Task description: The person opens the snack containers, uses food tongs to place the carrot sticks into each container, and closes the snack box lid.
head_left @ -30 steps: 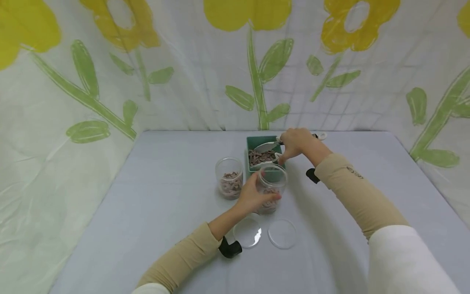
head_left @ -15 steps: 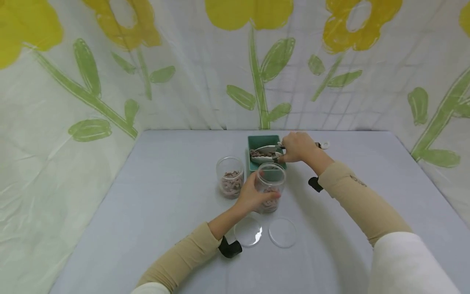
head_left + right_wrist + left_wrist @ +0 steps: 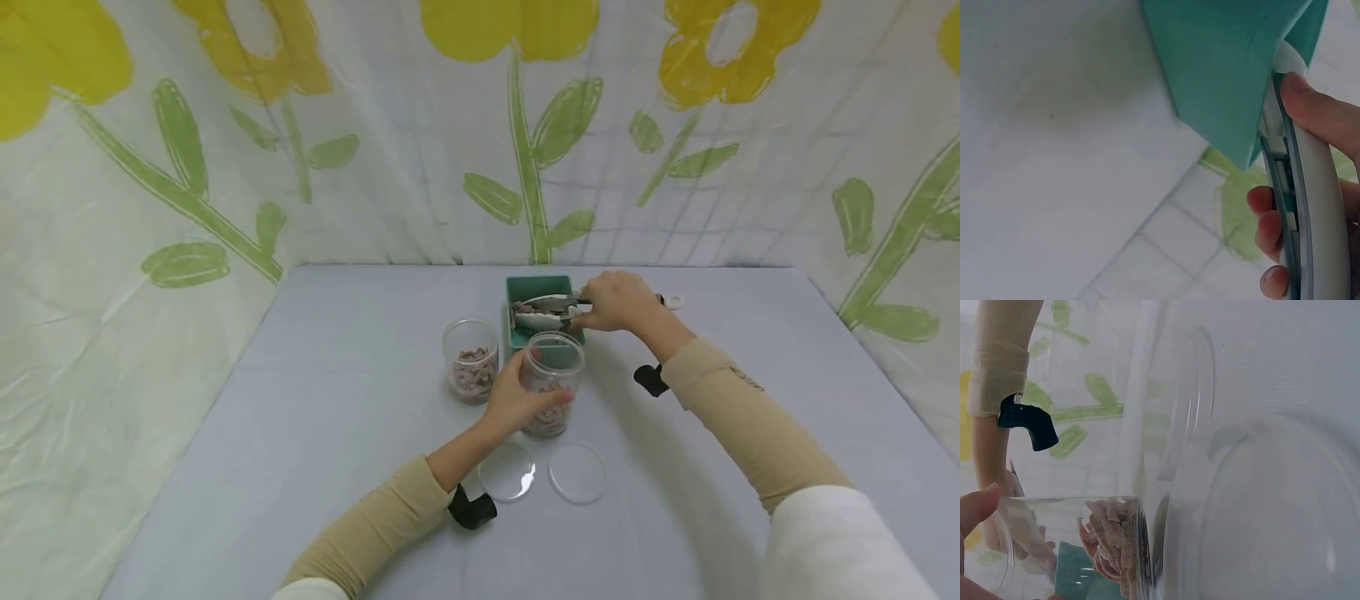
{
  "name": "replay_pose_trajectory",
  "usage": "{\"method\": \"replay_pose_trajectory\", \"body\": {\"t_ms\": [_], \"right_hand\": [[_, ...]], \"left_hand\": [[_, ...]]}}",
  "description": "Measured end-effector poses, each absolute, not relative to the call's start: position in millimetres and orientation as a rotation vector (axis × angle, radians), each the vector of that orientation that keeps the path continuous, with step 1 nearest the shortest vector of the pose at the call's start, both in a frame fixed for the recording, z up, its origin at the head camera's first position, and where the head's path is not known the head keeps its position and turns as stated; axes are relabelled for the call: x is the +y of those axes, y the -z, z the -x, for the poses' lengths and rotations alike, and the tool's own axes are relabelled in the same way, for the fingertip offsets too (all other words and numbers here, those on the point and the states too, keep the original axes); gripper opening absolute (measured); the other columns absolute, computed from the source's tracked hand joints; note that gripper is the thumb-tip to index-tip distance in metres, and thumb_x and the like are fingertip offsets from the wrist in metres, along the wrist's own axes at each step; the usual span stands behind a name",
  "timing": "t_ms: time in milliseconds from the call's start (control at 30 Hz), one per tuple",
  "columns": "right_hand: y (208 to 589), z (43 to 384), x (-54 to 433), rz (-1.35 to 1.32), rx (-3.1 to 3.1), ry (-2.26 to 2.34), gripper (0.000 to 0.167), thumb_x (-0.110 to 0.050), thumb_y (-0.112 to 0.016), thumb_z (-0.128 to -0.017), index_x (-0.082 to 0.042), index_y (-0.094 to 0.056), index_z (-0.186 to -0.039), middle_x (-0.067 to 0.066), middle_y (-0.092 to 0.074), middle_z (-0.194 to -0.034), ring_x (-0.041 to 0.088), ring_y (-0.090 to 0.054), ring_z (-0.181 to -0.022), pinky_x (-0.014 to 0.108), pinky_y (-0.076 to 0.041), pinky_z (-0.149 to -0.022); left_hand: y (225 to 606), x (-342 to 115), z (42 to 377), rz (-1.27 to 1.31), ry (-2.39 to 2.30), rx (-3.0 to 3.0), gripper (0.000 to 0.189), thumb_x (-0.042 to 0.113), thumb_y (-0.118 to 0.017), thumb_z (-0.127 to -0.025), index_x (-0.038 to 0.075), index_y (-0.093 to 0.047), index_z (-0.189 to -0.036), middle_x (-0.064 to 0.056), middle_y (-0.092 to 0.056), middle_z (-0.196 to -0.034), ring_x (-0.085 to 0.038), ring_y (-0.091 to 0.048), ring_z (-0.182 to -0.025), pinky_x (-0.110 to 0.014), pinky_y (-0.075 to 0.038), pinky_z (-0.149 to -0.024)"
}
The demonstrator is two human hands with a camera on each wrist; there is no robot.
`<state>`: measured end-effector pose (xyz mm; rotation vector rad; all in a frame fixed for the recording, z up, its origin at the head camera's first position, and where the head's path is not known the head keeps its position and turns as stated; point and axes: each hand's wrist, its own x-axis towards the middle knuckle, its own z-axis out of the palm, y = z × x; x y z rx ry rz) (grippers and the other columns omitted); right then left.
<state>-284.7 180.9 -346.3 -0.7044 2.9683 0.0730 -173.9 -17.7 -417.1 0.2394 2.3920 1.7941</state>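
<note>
Gripping the tongs [image 3: 538, 321] in our right hand [image 3: 618, 300], we pinch brown strips [image 3: 522, 308] inside the green container [image 3: 540, 286]; our left hand [image 3: 516, 404] clasps a clear jar [image 3: 553, 371] just in front. Best, we judge, to squeeze evenly and steady the jar, so nothing drops.

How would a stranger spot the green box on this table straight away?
Start with the pale table before the flowered curtain. Near the middle of its far edge stands a small rectangular green box, with tongs over brownish strips inside. Unlike the clear round jars nearer the person, it is opaque and has corners.
</note>
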Motion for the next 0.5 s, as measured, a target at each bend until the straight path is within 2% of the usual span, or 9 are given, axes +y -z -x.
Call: {"method": "replay_pose_trajectory", "body": {"t_ms": [133,200,267,400,467,500], "right_hand": [[338.0,279.8,190.6,0.708,2.972,-0.063,0.051,-0.049,-0.071,-0.084,-0.003,-0.073,-0.105,0.010,-0.068,-0.080,0.024,-0.062,-0.068,0.041,-0.053,-0.060],[333.1,276.5,195.9,0.693,2.969,-0.035,0.051,-0.049,-0.071,-0.084,-0.003,-0.072,-0.106,0.009,-0.067,-0.081,0.023,-0.062,-0.069,0.040,-0.052,-0.058],[327.7,272.7,202.1,0.665,2.966,0.014,0.051,-0.049,-0.071,-0.084,-0.004,-0.072,-0.106,0.007,-0.063,-0.073,0.020,-0.057,-0.064,0.036,-0.047,-0.054],[315.2,261.9,217.2,0.585,2.959,0.195,0.063,-0.051,-0.072,-0.083,0.000,-0.069,-0.118,-0.001,-0.048,-0.058,0.014,-0.039,-0.052,0.030,-0.034,-0.050],[308.0,254.3,225.3,0.566,2.959,0.307,0.071,-0.051,-0.072,-0.083,0.003,-0.062,-0.127,-0.004,-0.042,-0.053,0.012,-0.033,-0.049,0.028,-0.031,-0.050],[304.4,250.1,228.9,0.574,2.964,0.353,0.069,-0.050,-0.073,-0.082,0.003,-0.064,-0.125,-0.005,-0.039,-0.052,0.011,-0.032,-0.049,0.028,-0.030,-0.050]], "left_hand": [[416.3,-17.2,175.8,-0.206,-1.800,2.387,0.078,0.022,-0.086,-0.074,0.002,-0.047,-0.138,-0.013,-0.058,-0.128,-0.030,-0.049,-0.125,-0.047,-0.038,-0.106],[416.2,-17.1,176.9,-0.192,-1.810,2.372,0.078,0.023,-0.085,-0.075,0.002,-0.046,-0.139,-0.013,-0.057,-0.130,-0.030,-0.047,-0.127,-0.047,-0.036,-0.108],[416.0,-16.9,177.9,-0.172,-1.825,2.356,0.080,0.023,-0.085,-0.076,0.001,-0.044,-0.141,-0.014,-0.055,-0.134,-0.030,-0.045,-0.130,-0.047,-0.034,-0.110],[416.2,-15.9,178.9,-0.133,-1.846,2.339,0.081,0.023,-0.085,-0.076,0.000,-0.043,-0.141,-0.016,-0.052,-0.137,-0.031,-0.042,-0.132,-0.045,-0.032,-0.111],[416.1,-15.3,178.8,-0.119,-1.844,2.343,0.081,0.023,-0.085,-0.075,0.000,-0.044,-0.141,-0.016,-0.052,-0.138,-0.032,-0.042,-0.132,-0.045,-0.032,-0.111],[416.1,-15.0,178.7,-0.111,-1.842,2.343,0.081,0.023,-0.085,-0.075,0.000,-0.044,-0.141,-0.016,-0.051,-0.138,-0.032,-0.042,-0.133,-0.045,-0.032,-0.111]]}}
